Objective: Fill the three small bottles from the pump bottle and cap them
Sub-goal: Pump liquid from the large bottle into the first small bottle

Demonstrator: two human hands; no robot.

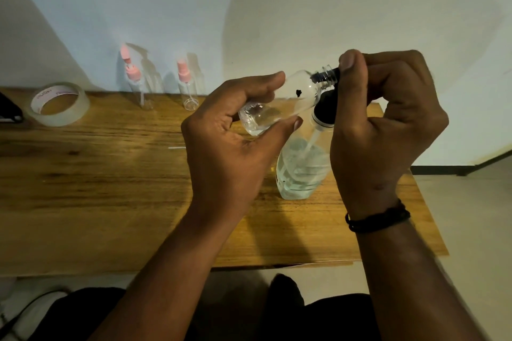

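Left hand [235, 130] grips the tilted small bottle [279, 102] at the nozzle (right hand [388, 119] presses the pump bottle [302, 171]): misalignment could spill liquid

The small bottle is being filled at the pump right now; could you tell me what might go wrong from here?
1. The small bottle lies tilted in the left hand, neck at the black pump nozzle; if it slips off, liquid could squirt onto the wooden table.
2. The right hand presses the pump head; the pump bottle might tip.
3. Liquid already pools in the tilted bottle; tipping further may spill it.
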